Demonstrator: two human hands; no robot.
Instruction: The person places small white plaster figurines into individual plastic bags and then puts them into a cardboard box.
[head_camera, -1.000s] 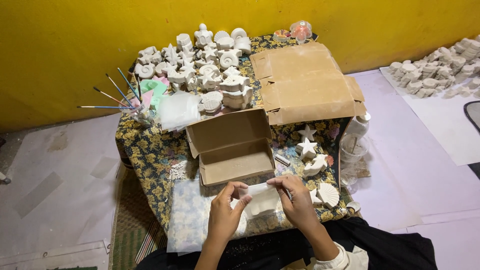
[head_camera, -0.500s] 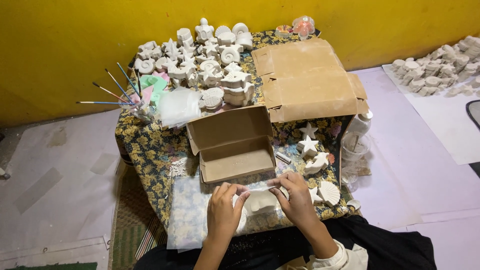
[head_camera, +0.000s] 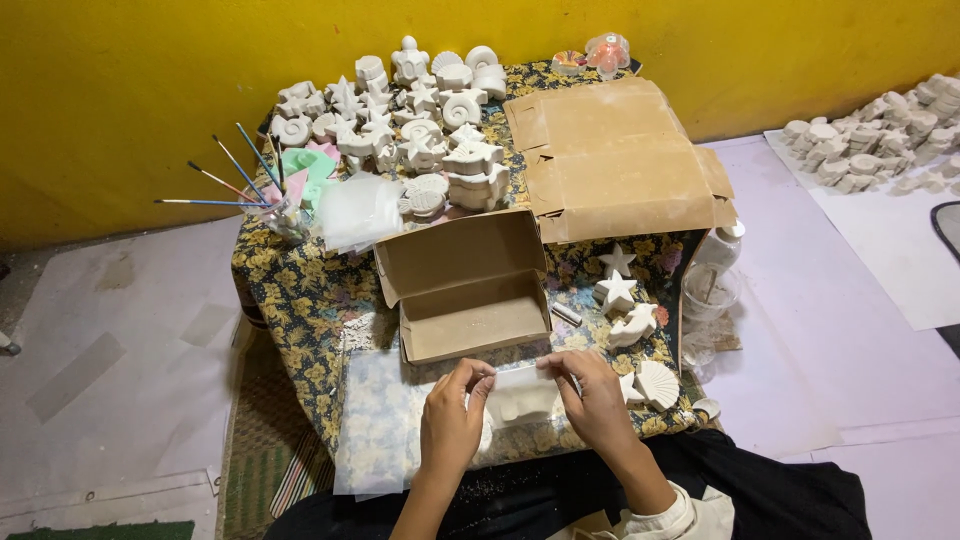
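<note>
I see my left hand and right hand low in the centre of the frame, both pinching a clear bag from its 2 ends, fingers curled onto its top edge. Through the plastic I can make out a white figure, though I cannot tell its shape. The bag is held just above a clear sheet lying on the floral cloth. Just above the hands sits an open box, lid up, nothing visible inside. To the right of my right hand lie a shell, a curved piece and 2 stars, all white. Further up the frame, a flat cardboard sheet covers the upper right of the table. At the upper centre stands a crowd of white plaster figures. At upper left, brushes fan out of a jar, next to a stack of clear bags. At far right more white pieces lie on the floor by the yellow wall.
</note>
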